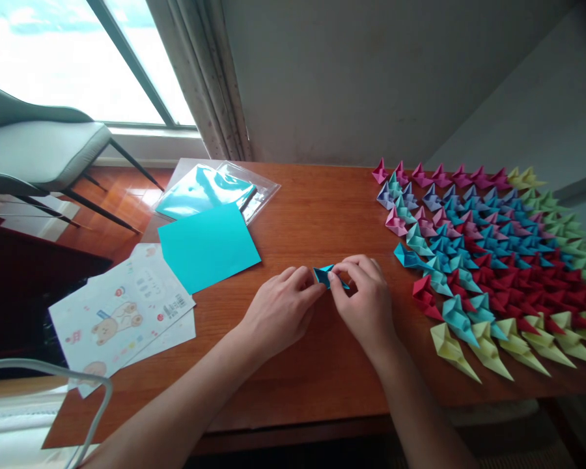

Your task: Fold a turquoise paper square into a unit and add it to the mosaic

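Note:
Both my hands meet over the middle of the wooden table (317, 215). My left hand (280, 309) and my right hand (364, 299) pinch a small folded piece of teal paper (326, 274) between their fingertips, just above the tabletop. Most of the piece is hidden by my fingers. A loose stack of teal paper sheets (208, 246) lies to the left of my hands. To the right, several folded paper pieces (493, 254) in pink, blue, teal, red and yellow-green lie in rows.
A clear plastic sleeve (215, 185) with more teal paper lies at the back left. White cards with a bear drawing (120, 316) overhang the table's left edge. A grey chair (34, 146) stands by the window. A white cable (53, 374) loops at the lower left.

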`<action>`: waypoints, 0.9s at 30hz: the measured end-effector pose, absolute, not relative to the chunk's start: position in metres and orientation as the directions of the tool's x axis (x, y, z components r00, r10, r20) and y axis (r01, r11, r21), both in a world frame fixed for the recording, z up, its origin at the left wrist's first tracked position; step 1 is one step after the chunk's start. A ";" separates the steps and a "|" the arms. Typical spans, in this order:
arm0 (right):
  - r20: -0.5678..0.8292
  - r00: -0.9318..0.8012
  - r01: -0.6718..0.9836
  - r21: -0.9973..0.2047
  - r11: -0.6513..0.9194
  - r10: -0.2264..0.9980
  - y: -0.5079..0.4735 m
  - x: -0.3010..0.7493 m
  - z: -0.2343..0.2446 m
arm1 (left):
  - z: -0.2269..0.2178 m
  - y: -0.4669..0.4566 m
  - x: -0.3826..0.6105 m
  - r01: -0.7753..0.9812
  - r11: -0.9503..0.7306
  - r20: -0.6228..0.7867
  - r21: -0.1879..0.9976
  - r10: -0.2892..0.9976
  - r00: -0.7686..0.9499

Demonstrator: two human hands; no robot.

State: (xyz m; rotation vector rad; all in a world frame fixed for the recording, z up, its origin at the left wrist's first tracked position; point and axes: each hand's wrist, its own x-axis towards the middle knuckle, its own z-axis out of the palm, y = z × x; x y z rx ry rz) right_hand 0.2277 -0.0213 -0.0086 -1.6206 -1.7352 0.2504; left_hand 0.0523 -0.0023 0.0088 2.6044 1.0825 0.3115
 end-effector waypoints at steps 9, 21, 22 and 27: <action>0.403 0.059 0.765 -0.606 0.218 0.913 -0.020 0.228 -0.012 | 0.008 -0.003 0.052 0.651 -0.666 0.067 0.363 0.716 0.695; 0.385 -0.085 0.706 -0.628 0.328 0.919 -0.019 0.230 -0.008 | 0.005 -0.002 0.049 0.680 -0.587 0.129 0.439 0.790 0.599; 0.382 -0.093 0.702 -0.630 0.333 0.919 -0.020 0.230 -0.008 | 0.005 -0.001 0.048 0.684 -0.578 0.140 0.446 0.799 0.584; 0.371 -0.123 0.696 -0.629 0.346 0.920 -0.019 0.230 -0.007 | 0.003 0.000 0.047 0.719 -0.560 0.159 0.411 0.821 0.549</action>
